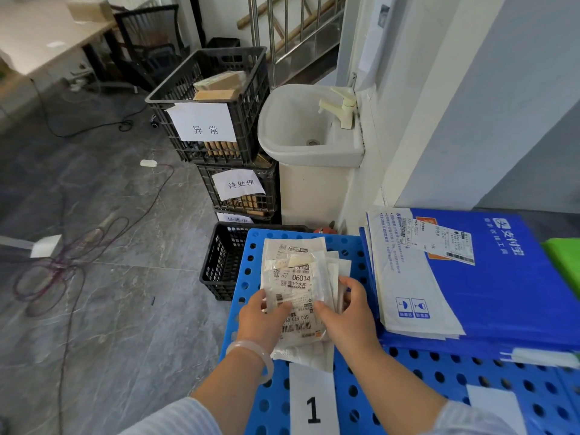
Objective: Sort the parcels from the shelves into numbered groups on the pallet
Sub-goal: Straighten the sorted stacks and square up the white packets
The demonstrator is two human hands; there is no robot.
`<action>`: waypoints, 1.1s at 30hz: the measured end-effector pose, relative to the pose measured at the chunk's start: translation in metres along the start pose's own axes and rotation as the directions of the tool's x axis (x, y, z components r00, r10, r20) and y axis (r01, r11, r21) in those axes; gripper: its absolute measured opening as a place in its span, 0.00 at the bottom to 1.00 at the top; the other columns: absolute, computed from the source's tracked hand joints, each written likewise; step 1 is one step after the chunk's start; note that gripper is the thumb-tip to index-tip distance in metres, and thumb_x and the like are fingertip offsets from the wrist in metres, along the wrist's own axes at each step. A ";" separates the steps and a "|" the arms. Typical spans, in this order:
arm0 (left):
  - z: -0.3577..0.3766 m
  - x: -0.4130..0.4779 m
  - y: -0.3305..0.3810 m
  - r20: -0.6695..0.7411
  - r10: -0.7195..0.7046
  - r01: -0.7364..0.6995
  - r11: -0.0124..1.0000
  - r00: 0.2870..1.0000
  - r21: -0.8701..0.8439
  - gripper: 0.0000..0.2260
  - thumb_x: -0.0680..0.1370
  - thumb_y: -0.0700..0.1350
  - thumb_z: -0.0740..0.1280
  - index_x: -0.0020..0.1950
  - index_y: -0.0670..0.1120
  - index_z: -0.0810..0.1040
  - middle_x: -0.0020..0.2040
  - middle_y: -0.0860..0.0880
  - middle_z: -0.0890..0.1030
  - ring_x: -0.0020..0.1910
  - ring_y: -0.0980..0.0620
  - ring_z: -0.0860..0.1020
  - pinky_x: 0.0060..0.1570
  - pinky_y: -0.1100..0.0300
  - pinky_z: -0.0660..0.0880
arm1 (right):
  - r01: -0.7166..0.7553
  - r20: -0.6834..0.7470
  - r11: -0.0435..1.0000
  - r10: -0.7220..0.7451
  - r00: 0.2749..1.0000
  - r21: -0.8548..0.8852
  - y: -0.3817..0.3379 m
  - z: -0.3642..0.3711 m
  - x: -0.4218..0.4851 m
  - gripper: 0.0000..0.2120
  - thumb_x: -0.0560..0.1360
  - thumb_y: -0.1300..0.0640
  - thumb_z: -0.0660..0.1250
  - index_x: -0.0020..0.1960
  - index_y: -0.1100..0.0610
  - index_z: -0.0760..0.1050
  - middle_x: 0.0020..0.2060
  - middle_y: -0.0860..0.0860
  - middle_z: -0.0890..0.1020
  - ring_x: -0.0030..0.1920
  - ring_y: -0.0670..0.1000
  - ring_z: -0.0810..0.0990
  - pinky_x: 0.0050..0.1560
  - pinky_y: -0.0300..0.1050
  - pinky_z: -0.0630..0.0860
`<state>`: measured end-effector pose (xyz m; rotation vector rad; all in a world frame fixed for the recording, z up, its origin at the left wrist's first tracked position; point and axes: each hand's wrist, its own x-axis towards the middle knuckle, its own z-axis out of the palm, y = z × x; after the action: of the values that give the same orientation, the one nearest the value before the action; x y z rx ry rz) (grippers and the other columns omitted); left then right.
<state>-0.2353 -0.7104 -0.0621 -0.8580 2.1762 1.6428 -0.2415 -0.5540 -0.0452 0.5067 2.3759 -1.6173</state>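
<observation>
Head view: a stack of thin white parcels (298, 277) with barcode labels lies on the blue pallet (455, 381), just beyond the sheet marked 1 (314, 403). The left hand (263, 318) and the right hand (345, 312) clamp its near edges with curled fingers. Far left, a black crate (251, 120) holds brown boxes (219, 86).

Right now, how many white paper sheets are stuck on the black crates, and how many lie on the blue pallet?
Crate sheets: 3
Pallet sheets: 2 (one reads 1, the other shows no number)
Total: 5
</observation>
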 end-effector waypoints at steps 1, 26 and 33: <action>0.000 -0.001 0.000 0.008 0.009 -0.009 1.000 1.000 -0.015 0.14 0.76 0.48 0.70 0.60 0.50 0.75 0.54 0.50 0.79 0.47 0.53 0.79 0.38 0.62 0.74 | -0.007 0.026 0.999 0.006 1.000 0.045 0.000 0.000 0.000 0.31 0.71 0.56 0.74 0.67 0.44 0.63 0.54 0.43 0.77 0.48 0.41 0.78 0.38 0.32 0.75; 0.017 -0.030 0.051 0.250 0.190 -0.127 0.961 0.949 -0.246 0.18 0.76 0.53 0.69 0.63 0.62 0.70 0.54 0.56 0.82 0.51 0.55 0.82 0.54 0.51 0.80 | -0.023 0.081 0.976 0.006 0.997 0.215 -0.036 -0.054 0.000 0.27 0.72 0.55 0.72 0.66 0.42 0.65 0.53 0.44 0.80 0.49 0.45 0.81 0.41 0.42 0.80; 0.020 -0.002 0.042 0.061 0.274 -0.278 0.957 0.960 0.084 0.17 0.81 0.50 0.61 0.71 0.56 0.69 0.66 0.54 0.73 0.63 0.55 0.72 0.65 0.57 0.68 | 0.022 -0.126 0.966 0.011 0.992 0.258 -0.056 -0.104 0.025 0.27 0.72 0.54 0.73 0.66 0.43 0.65 0.53 0.44 0.79 0.50 0.47 0.81 0.46 0.47 0.80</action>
<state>-0.2620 -0.6835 -0.0343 -0.4998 2.4033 1.6483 -0.2856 -0.4720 0.0319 0.6700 2.2620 -1.9670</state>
